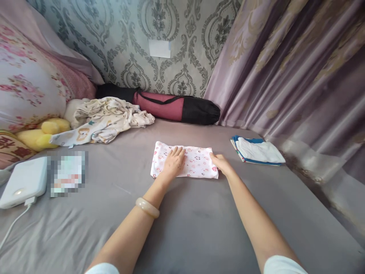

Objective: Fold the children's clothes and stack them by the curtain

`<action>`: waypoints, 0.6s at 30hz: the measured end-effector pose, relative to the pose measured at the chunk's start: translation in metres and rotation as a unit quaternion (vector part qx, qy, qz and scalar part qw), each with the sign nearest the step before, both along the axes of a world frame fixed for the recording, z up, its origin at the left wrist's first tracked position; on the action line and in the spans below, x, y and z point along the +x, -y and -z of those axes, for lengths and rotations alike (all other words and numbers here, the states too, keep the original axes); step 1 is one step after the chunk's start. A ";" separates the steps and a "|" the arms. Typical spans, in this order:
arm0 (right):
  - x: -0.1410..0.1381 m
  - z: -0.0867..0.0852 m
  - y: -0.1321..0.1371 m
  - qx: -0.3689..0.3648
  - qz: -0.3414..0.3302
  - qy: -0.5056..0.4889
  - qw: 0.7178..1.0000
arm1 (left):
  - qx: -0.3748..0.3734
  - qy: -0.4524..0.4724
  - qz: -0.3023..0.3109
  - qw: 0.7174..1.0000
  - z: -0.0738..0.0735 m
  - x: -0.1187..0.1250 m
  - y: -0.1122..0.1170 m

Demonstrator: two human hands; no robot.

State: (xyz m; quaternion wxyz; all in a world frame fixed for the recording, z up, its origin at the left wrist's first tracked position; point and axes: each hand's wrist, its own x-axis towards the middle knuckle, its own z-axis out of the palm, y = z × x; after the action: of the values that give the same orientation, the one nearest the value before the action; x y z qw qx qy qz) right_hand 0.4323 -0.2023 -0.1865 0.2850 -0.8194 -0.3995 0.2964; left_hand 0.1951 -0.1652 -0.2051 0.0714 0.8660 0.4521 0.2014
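TEXT CHECK | Left edge, mid-height: I see dark red Chinese characters (18,151) on the yellow cushion (11,139); reading uncertain | Left: pixelated item (69,174), print obscured | Centre: I see a pinkish-red mark (214,169) on the folded cloth (196,161); any lettering too small to read.

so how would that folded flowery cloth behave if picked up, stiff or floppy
The folded cloth would probably sag if lifted by one edge, since it looks like soft fabric. It is likely light, lying low and flat. Its layers might slip open, as no visible fastening holds them.
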 end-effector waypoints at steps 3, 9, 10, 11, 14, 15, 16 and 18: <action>-0.006 -0.007 -0.002 -0.010 -0.002 -0.064 0.998 | -0.028 -0.025 -0.019 0.999 0.008 0.007 -0.003; -0.008 -0.017 0.000 -0.008 0.011 -0.203 0.979 | 0.002 -0.045 -0.024 0.999 0.017 0.005 -0.003; -0.009 -0.020 0.001 0.005 0.015 -0.224 0.975 | 0.005 -0.046 -0.024 0.999 0.017 0.006 -0.003; -0.011 -0.022 0.002 0.020 0.018 -0.240 0.970 | 0.007 -0.048 -0.025 0.999 0.017 0.006 -0.002; -0.023 -0.034 0.003 0.060 0.011 -0.266 0.962 | 0.009 -0.052 -0.025 0.998 0.016 0.007 0.000; -0.028 -0.038 0.002 0.071 0.006 -0.274 0.959 | 0.012 -0.052 -0.026 0.998 0.015 0.007 0.001; -0.035 -0.042 0.001 0.082 0.000 -0.282 0.956 | 0.015 -0.051 -0.027 0.998 0.014 0.007 0.002; -0.049 -0.050 -0.003 0.103 -0.010 -0.292 0.951 | 0.018 -0.051 -0.027 0.998 0.013 0.007 0.003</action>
State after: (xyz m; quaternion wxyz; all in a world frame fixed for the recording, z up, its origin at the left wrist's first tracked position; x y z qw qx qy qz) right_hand 0.3834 -0.1988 -0.1367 0.4692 -0.6594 -0.3352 0.4824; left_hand 0.2020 -0.1685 -0.2185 0.0272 0.8639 0.4743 0.1674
